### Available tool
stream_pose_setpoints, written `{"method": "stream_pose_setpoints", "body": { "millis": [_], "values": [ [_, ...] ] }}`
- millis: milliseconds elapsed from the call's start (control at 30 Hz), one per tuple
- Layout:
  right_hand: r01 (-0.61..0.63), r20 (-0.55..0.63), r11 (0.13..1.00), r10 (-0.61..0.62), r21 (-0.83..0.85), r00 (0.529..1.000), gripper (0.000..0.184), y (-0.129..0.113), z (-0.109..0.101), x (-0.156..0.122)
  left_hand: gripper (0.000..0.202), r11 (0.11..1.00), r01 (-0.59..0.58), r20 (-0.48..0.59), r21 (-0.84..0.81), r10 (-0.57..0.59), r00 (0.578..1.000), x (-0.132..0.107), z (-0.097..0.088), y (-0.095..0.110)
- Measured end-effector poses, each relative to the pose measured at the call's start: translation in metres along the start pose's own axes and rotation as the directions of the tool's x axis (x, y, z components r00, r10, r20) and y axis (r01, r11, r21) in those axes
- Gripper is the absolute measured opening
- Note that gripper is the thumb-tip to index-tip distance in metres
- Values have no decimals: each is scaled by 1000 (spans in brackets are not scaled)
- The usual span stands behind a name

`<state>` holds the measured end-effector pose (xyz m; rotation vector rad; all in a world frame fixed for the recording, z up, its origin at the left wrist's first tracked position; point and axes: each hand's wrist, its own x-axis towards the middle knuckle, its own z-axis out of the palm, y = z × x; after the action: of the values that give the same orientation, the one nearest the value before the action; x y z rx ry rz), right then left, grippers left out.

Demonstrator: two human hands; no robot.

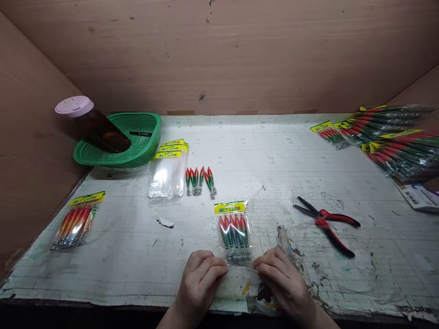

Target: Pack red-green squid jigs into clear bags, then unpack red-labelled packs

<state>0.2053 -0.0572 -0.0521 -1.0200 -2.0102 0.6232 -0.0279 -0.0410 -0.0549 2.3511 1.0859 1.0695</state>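
Note:
A clear bag of fishing lures (233,230) with a yellow BCT LURE header lies on the table in front of me. Several red and green squid lures lie side by side inside it, hooks toward me. My left hand (203,281) pinches the bag's lower left corner. At its lower right corner, the fingers of my right hand (283,278) are closed on the plastic. Beyond the bag, several loose lures (200,179) rest beside a stack of empty header bags (167,176).
Red-handled pliers (324,224) lie open at right. Piles of packed lures (404,148) fill the far right corner, above a white packet (420,197). At far left, a green basket (151,153) holds a bottle (103,130) and a pen. More bagged lures (77,224) lie at left.

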Motion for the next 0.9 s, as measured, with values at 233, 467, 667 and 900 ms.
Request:
{"method": "stream_pose_setpoints", "body": {
  "millis": [233,467,667,900],
  "values": [
    [-52,49,980,63,-193,997,16,0,3,-2,20,991,133,11,13,-133,991,-12,8,5],
    [-252,-75,942,241,-221,968,14,-2,20,-3,16,896,442,-34,51,-440,897,-14,21,22],
    [-352,-190,916,317,-195,929,15,-3,31,1,15,871,480,-100,101,-471,876,-16,32,27],
    [-409,-258,889,353,-208,899,17,-5,40,0,15,821,534,-91,204,-527,845,-12,33,30]
  ]
}}
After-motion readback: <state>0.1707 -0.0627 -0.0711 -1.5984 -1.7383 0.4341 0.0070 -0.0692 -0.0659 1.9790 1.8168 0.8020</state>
